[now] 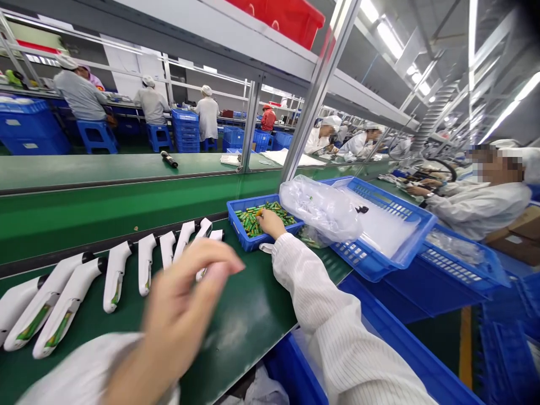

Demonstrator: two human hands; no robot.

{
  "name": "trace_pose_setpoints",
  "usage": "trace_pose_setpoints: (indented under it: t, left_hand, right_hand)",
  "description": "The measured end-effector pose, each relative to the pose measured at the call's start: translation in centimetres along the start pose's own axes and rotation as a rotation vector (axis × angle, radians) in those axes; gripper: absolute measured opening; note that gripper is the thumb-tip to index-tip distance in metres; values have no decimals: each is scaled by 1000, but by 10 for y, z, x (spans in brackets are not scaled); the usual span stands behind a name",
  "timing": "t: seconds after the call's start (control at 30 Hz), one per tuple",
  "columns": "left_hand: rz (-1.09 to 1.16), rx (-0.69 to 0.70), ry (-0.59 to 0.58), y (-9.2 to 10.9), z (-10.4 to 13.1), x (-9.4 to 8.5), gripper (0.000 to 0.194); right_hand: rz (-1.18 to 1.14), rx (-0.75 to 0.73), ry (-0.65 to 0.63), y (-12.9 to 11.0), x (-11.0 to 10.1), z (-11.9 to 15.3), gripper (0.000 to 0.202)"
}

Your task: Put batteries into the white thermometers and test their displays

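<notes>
My right hand reaches into a small blue bin heaped with green batteries. Its fingers are closed at the pile, with a yellowish battery end showing at the tips. Nearer to me, my left hand hovers above the green bench, blurred by motion. Thumb and forefinger curl together there; the palm is hidden, and I cannot see what it holds, if anything. Left of it and behind it, several white handheld devices lie in a slanted row. Green batteries show in the open handles of the nearer ones.
Right of the bin, a clear plastic bag lies on a blue crate with white sheets. A metal post rises behind. A dark cylinder lies on the far ledge. A co-worker sits at the right.
</notes>
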State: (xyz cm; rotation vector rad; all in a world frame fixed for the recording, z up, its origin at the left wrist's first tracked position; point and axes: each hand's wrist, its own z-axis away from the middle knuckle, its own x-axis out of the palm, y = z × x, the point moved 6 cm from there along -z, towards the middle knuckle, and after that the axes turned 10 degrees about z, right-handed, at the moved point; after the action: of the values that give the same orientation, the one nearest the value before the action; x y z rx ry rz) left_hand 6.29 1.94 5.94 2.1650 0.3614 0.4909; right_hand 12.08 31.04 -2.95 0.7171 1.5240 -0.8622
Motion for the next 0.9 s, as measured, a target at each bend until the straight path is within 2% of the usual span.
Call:
trace_pose_setpoints:
  t: [0.07,0.1,0.13,0.23,0.33,0.47,0.6,0.73,0.8,0.9]
  left_hand:
    - [-390,-27,-341,-36,1,34,18]
    - [-550,-29,-482,-59,3,49,23]
    - [-649,-23,-571,-82,4,60,27]
    - [-738,-21,-668,-136,3,86,33]
    - [-844,-30,-687,-162,-1,100,33]
    - [-931,-43,-705,-160,-3,104,30]
    - [-981,-122,-707,-139,1,86,21]
    - [-1025,-262,-605,-123,4,62,28]
    - [-996,-339,-564,-123,7,56,26]
    - [-880,-453,-494,-127,10,48,35]
  right_hand:
    - [-12,19,22,1,-1,0,28]
    - [-17,27,28,1,-2,0,29]
    - [-22,35,31,2,-2,0,29]
    - [-40,61,33,5,-3,-3,29]
    - [-62,79,34,9,-2,-5,31]
    - [-95,71,29,11,0,-7,27]
    - [-137,83,38,13,1,-7,26]
    - [-210,98,80,14,1,-10,27]
    - [-255,97,102,15,1,-10,25]
    - [-337,75,139,15,0,-6,22]
